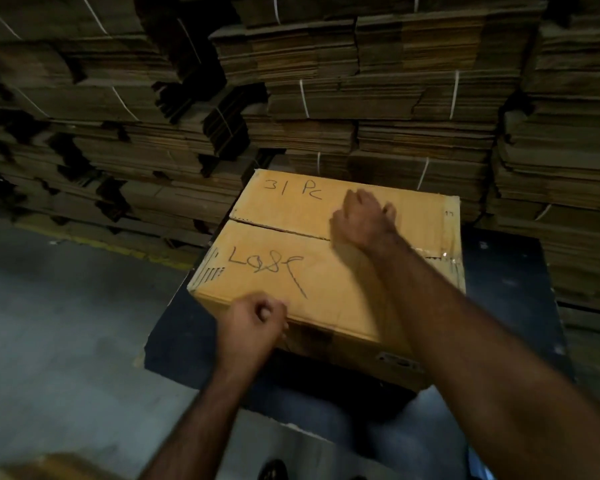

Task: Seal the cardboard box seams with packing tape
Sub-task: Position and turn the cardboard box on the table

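A closed cardboard box (pixel 291 209) with handwritten marks on its top flaps rests on a dark platform (pixel 499 271). Its centre seam (pixel 278 227) runs left to right and shows as an open gap on the left part. Clear tape (pixel 433 252) covers the seam near the right edge. My right hand (pixel 362 220) lies on the seam at the middle of the top, blurred, fingers curled; whether it holds anything I cannot tell. My left hand (pixel 253 323) is curled at the box's near top edge, fingers closed, nothing visible in it. No tape roll is in view.
Tall stacks of strapped flat cardboard (pixel 361 98) stand close behind the box and to both sides. Grey concrete floor (pixel 66 323) with a yellow line lies to the left. Another cardboard piece (pixel 49 467) shows at the bottom left corner.
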The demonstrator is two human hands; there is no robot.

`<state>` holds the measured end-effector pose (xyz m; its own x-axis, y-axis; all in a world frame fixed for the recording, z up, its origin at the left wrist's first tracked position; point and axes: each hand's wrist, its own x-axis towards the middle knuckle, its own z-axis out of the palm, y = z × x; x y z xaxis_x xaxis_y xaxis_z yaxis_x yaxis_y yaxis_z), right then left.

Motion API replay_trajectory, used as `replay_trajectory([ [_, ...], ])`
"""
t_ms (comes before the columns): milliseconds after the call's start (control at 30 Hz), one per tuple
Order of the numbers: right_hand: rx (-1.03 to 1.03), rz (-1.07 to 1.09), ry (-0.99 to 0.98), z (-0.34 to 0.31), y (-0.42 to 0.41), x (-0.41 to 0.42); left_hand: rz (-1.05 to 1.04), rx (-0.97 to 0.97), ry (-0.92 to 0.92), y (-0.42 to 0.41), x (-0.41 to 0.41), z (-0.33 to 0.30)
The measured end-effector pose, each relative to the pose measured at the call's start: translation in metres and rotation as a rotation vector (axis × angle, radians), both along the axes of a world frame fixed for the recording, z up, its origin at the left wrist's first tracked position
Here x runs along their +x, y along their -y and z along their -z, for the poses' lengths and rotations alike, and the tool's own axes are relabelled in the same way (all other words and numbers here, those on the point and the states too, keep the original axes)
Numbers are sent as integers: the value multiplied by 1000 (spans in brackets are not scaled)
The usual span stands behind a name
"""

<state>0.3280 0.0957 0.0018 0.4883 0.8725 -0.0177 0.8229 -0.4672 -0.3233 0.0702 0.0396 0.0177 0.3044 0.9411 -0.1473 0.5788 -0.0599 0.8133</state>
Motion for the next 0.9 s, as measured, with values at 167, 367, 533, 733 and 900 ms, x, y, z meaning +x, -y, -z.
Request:
replay_trajectory([
  [167,28,-95,-27,16,23,-84,437,531,-265,-101,23,10],
  [367,-148,-34,7,27,34,-89,654,536,-570,-144,17,38],
  [533,-208,233,30,28,77,-46,695,558,-605,-165,1,43],
  [733,-171,570,30,25,138,-18,514,370,-542,-200,3,47],
  [900,-4,700,-157,22,164,-37,537,369,-537,-189,11,40],
])
